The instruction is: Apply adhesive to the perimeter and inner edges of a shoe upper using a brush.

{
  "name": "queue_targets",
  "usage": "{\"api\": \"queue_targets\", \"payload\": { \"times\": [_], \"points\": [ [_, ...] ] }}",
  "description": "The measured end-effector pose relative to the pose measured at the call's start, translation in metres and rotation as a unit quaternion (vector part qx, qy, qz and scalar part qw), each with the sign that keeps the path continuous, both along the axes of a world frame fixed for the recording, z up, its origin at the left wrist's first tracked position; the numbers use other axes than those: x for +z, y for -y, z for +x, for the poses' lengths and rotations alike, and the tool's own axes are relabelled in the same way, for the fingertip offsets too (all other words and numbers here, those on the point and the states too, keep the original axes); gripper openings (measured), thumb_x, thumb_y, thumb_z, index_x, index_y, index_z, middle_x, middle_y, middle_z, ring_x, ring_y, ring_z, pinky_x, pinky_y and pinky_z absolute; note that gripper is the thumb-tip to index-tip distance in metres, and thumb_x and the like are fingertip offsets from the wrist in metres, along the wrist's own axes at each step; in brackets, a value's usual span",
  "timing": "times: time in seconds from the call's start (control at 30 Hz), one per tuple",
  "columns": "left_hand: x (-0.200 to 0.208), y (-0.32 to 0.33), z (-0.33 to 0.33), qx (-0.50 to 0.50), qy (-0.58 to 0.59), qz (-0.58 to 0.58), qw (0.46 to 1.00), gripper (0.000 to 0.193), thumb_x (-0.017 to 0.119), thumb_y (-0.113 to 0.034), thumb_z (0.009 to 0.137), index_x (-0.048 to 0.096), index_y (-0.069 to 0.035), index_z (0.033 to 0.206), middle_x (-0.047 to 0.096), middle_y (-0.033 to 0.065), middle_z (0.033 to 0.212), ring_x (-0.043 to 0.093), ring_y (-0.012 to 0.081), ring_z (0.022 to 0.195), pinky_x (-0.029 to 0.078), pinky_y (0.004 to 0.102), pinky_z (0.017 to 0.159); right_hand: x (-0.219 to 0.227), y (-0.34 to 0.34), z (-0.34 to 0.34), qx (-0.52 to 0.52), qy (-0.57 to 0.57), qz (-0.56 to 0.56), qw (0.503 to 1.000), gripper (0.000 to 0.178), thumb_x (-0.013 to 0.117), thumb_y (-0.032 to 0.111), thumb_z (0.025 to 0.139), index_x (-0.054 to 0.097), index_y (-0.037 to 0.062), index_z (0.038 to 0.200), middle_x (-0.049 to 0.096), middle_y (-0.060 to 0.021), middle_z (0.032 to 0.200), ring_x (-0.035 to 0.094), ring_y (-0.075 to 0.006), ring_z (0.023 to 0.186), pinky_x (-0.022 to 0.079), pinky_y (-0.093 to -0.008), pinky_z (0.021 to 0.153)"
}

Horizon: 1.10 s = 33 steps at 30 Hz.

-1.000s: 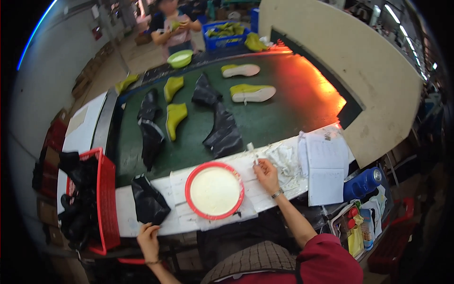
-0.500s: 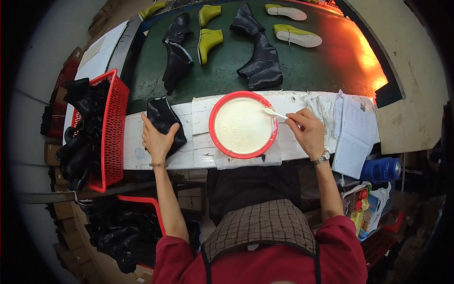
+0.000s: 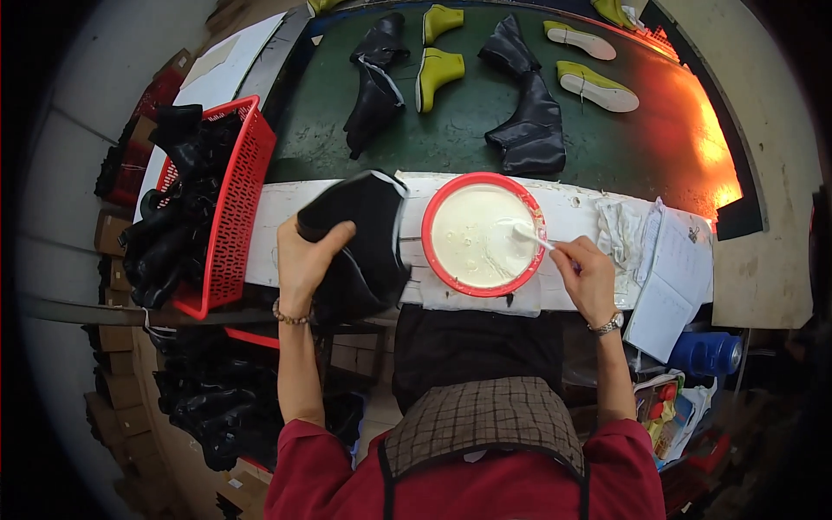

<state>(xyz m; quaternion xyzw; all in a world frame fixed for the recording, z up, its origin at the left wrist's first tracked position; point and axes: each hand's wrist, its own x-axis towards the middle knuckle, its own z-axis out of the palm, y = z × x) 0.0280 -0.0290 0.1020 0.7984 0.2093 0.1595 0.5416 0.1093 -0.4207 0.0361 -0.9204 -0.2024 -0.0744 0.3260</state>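
My left hand (image 3: 302, 264) grips a black boot upper (image 3: 368, 230) by its left side, thumb on top. The piece is raised and tilted over the bench's front edge, its pale lining edge facing right. Between the fingers of my right hand (image 3: 587, 279) is the white handle of a small brush (image 3: 525, 232). Its tip lies in the cream-coloured liquid (image 3: 468, 227) of a round basin with a red rim (image 3: 427, 230). The fingers beneath the upper are hidden.
A red basket (image 3: 238, 195) of black boots stands left on the white bench (image 3: 563, 198). Beyond it, a green belt (image 3: 451, 143) carries black uppers and yellow-green shoes (image 3: 439, 76), with an orange glow at right. A notebook (image 3: 672, 282) and blue bottle (image 3: 706, 354) are right.
My left hand has lifted the upper off the bench and brought it nearer the basin. The brush has moved from the basin's rim down into the liquid. The whole view has shifted.
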Motion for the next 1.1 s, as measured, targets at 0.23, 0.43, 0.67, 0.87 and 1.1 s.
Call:
{"api": "queue_targets", "payload": {
  "times": [0.23, 0.43, 0.67, 0.87, 1.1],
  "points": [
    [0.02, 0.034, -0.008, -0.213, -0.13, -0.143, 0.958, 0.028, 0.083, 0.0, 0.081, 0.074, 0.007, 0.107, 0.077, 0.0068, 0.096, 0.071, 0.0119, 0.085, 0.058, 0.0272, 0.078, 0.052, -0.038, 0.03, 0.162, 0.066, 0.159, 0.972, 0.017, 0.078, 0.007, 0.088, 0.079, 0.0061, 0.105, 0.07, -0.0041, 0.09, 0.063, -0.0186, 0.085, 0.045, -0.0324, 0.076],
    [0.031, 0.047, -0.009, -0.216, -0.037, -0.219, 0.951, 0.03, 0.083, 0.002, 0.081, 0.073, 0.006, 0.109, 0.076, 0.0069, 0.096, 0.071, 0.013, 0.085, 0.059, 0.0276, 0.078, 0.054, -0.051, 0.04, 0.236, 0.078, 0.159, 0.956, 0.017, 0.084, 0.011, 0.083, 0.082, 0.0099, 0.1, 0.071, -0.0015, 0.089, 0.062, -0.0156, 0.085, 0.04, -0.0311, 0.084],
    [0.036, 0.051, -0.019, -0.095, 0.034, -0.065, 0.993, 0.017, 0.083, -0.001, 0.084, 0.073, 0.005, 0.097, 0.072, 0.0018, 0.083, 0.063, 0.0068, 0.073, 0.051, 0.0216, 0.066, 0.05, -0.06, 0.025, 0.195, 0.077, 0.173, 0.962, 0.017, 0.084, 0.011, 0.083, 0.082, 0.0094, 0.099, 0.069, -0.0009, 0.087, 0.061, -0.0147, 0.084, 0.039, -0.0316, 0.084],
    [0.028, 0.052, -0.011, -0.014, 0.098, -0.001, 0.995, 0.02, 0.083, -0.003, 0.086, 0.073, 0.005, 0.101, 0.07, -0.0004, 0.081, 0.059, 0.005, 0.071, 0.048, 0.0209, 0.065, 0.044, -0.07, 0.018, 0.196, 0.068, 0.181, 0.961, 0.017, 0.083, 0.009, 0.084, 0.082, 0.0089, 0.1, 0.068, -0.0008, 0.088, 0.062, -0.0137, 0.082, 0.041, -0.0306, 0.082],
    [-0.016, -0.014, 0.013, 0.022, 0.072, 0.109, 0.991, 0.056, 0.086, -0.011, 0.081, 0.065, 0.005, 0.131, 0.075, 0.0162, 0.115, 0.072, 0.0218, 0.103, 0.056, 0.0343, 0.093, 0.021, -0.027, 0.031, 0.025, 0.004, 0.028, 0.999, 0.012, 0.079, 0.019, 0.089, 0.082, 0.0116, 0.098, 0.069, -0.002, 0.086, 0.066, -0.02, 0.067, 0.048, -0.032, 0.058]
  ]
}}
